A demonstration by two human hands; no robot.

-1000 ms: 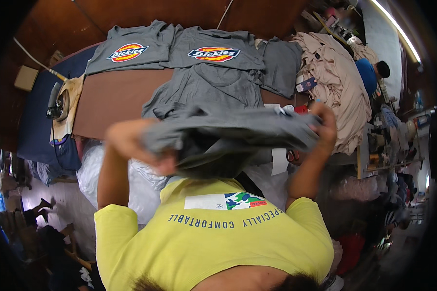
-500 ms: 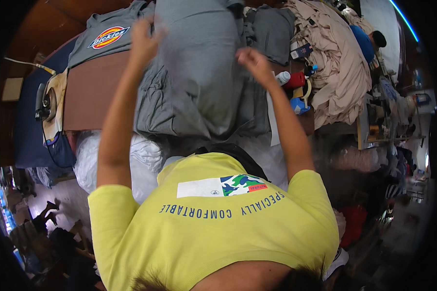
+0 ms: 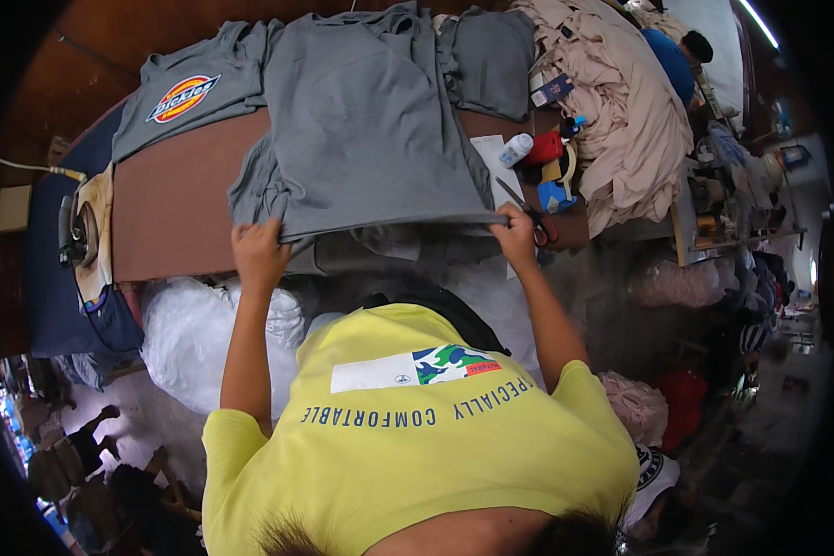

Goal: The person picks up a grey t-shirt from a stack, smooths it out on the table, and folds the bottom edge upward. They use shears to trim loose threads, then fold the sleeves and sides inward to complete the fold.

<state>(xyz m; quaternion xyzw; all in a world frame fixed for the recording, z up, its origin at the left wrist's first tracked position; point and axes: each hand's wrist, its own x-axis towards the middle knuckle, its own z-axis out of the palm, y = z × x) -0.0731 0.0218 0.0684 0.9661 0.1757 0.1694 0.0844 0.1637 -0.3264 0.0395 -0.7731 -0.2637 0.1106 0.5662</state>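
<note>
A grey T-shirt [image 3: 361, 120] lies spread over the brown tabletop, its bottom hem pulled straight along the near edge. My left hand [image 3: 260, 255] is closed on the left end of that hem. At the right end, my right hand [image 3: 517, 235] pinches the hem's other corner. Left of the shirt lies another grey garment [image 3: 236, 69] with a round printed logo. A folded grey piece [image 3: 489, 60] rests at the far right of it. Black scissors with red-orange handles [image 3: 539, 227] lie just beyond my right hand.
An iron [image 3: 82, 232] stands on a cloth at the left. Right of the shirt are a white bottle [image 3: 516, 149], a red item [image 3: 544, 148], a blue tape roll [image 3: 556, 196] and a heap of beige fabric [image 3: 616, 102]. White plastic bags [image 3: 185, 343] sit below the table edge.
Both hands have come down from the far part of the table to the near edge and now grip the hem. The grey T-shirt has gone from draped and blurred to spread flat.
</note>
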